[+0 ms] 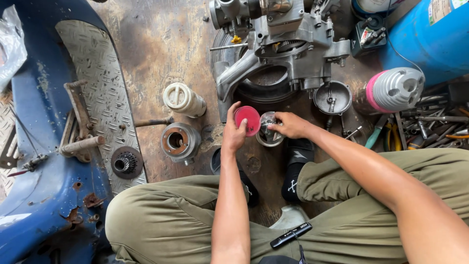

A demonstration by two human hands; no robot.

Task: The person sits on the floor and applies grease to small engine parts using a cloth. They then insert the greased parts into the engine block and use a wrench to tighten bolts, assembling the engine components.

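My left hand [233,131] grips a round red lid [249,119] by its edge, holding it upright just left of a clear round jar. My right hand [290,125] has its fingers on the rim of that clear jar [268,131], which sits low over the floor between my knees. The two hands are close together, almost touching. Directly beyond them stands a grey metal engine casing [283,44] over a black tyre [259,93].
On the floor to the left lie a steel drum hub [180,142], a cream ribbed cylinder [183,99] and a small gear [127,163]. A blue scooter body [44,146] fills the left. A finned cylinder with pink ring [394,90], round cover [332,98], blue tank [430,34] and tool pile [430,127] sit right.
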